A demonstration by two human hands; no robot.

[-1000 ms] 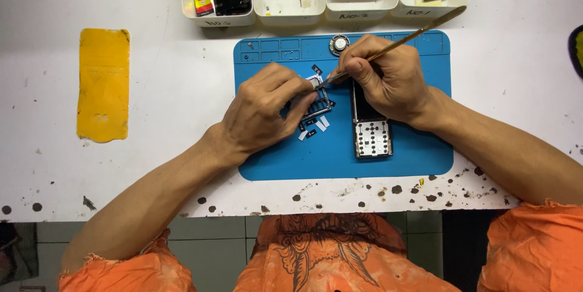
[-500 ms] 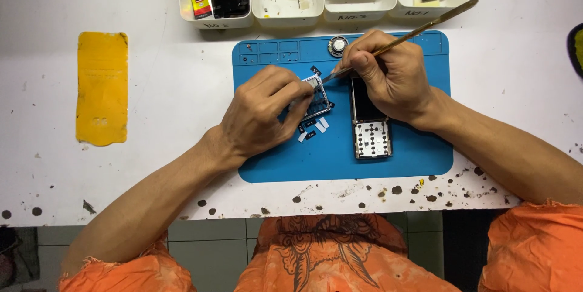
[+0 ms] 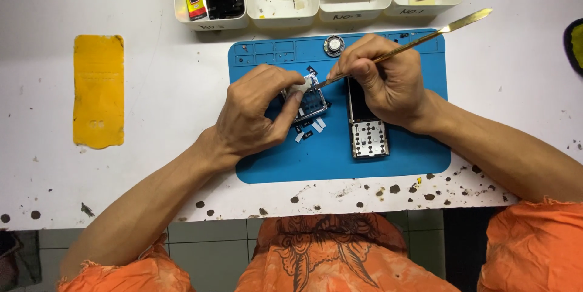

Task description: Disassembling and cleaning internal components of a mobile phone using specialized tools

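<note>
Two arms in orange sleeves reach over a white tabletop (image 3: pixel 152 164) with dark spots, onto a blue mat (image 3: pixel 340 158). The left hand (image 3: pixel 252 113) is curled around a small phone frame (image 3: pixel 313 102) and pins it on the mat. The right hand (image 3: pixel 385 79) pinches a thin brass tool (image 3: pixel 425 38); its tip touches the frame. An open keypad phone (image 3: pixel 367 122) lies just beside. Farther back sit white trays (image 3: pixel 285 9) of parts.

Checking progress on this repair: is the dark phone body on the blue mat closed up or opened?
Opened: the dark rectangular phone body lies cover-off on the blue silicone mat, its bare metal keypad contacts exposed.
</note>
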